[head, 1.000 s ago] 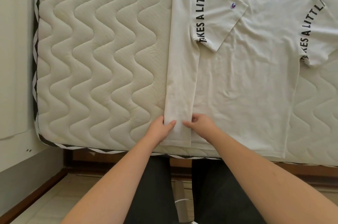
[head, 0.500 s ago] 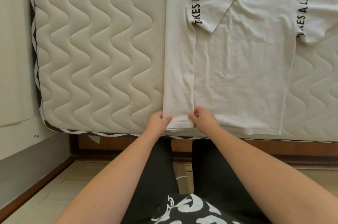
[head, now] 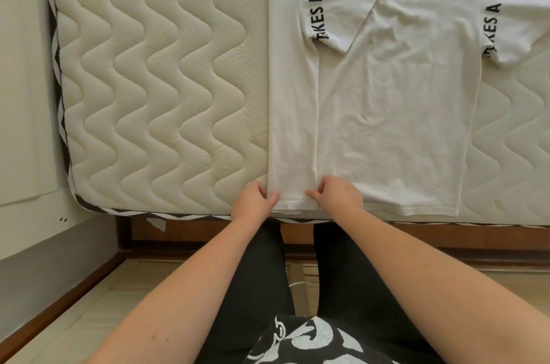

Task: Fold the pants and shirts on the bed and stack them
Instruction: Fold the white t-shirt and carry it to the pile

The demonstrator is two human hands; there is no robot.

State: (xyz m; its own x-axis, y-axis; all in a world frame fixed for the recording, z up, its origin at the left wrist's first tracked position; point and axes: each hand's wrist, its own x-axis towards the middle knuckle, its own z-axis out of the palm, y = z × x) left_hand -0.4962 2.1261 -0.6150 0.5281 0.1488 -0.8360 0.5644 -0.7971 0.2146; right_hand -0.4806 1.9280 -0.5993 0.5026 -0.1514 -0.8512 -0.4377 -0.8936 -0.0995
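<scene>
Both hands [head: 297,197] apparently pinching the folded hem of the white shirt [head: 387,125].

White lettered T-shirt [head: 395,113] flat on quilted mattress [head: 154,81], left side folded inward, hem apparently at the edge.

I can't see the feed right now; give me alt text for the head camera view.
Both hands, left hand and right hand, pinch the near hem of a white short-sleeved T-shirt with black lettering, whose left side and sleeve are folded inward. It lies flat on a cream wavy-quilted mattress, right sleeve unfolded.
</scene>
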